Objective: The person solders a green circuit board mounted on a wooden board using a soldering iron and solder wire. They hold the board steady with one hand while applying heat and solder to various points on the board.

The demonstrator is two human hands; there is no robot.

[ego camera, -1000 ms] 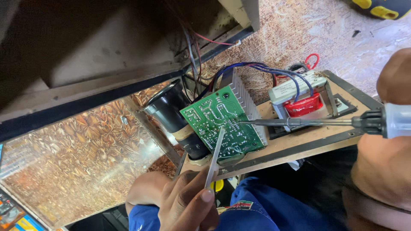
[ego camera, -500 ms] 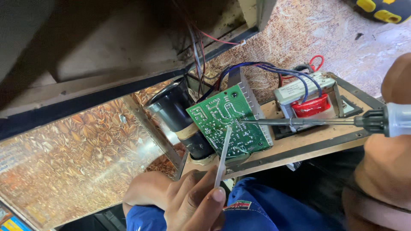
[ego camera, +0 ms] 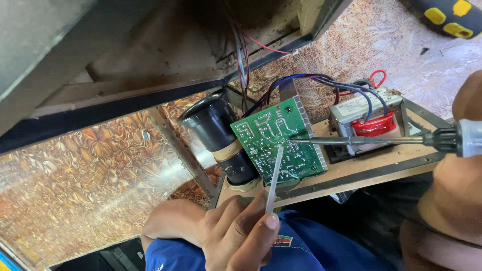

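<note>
- Shifted since 1 s ago: green circuit board (ego camera: pixel 278 140) sits a bit higher and more centred in view, black cylinder part (ego camera: pixel 218 133) shows more fully; looks mostly like head cam moving, hands keep same pose.
- Solder wire (ego camera: pixel 273 175) tip now meets iron tip on the board; 1 s ago it lay lower over the board's near edge.
- L hand (ego camera: pixel 231 233) near-centre, thumb + fingers pinched shut on solder wire's lower end, wire slants up toward board middle.
- R hand (ego camera: pixel 454 195) at far right edge, wrapped closed around soldering iron (ego camera: pixel 381 141) handle; fingers mostly out of frame, so exact grip only partly visible.
- Iron shaft runs level right to left, tip on board's solder side, about mid-board.
- Board stands tilted on wooden base (ego camera: pixel 361 168), track side facing cam, blue + red wires (ego camera: pixel 321 83) leave its far edge.
- Transformer (ego camera: pixel 369 118) w/ red winding right of board, on same base.
- Progress, judged: a joint is being soldered right now, iron + wire both at one spot; no smoke or molten blob clear enough to tell. Other joints too small to say done or not.
- Left, judged: finish this joint, lift wire and iron away.
- Yellow-black tool (ego camera: pixel 447 15) far right corner, untouched.
- Patterned sheet (ego camera: pixel 85 185) fills near left.
</note>
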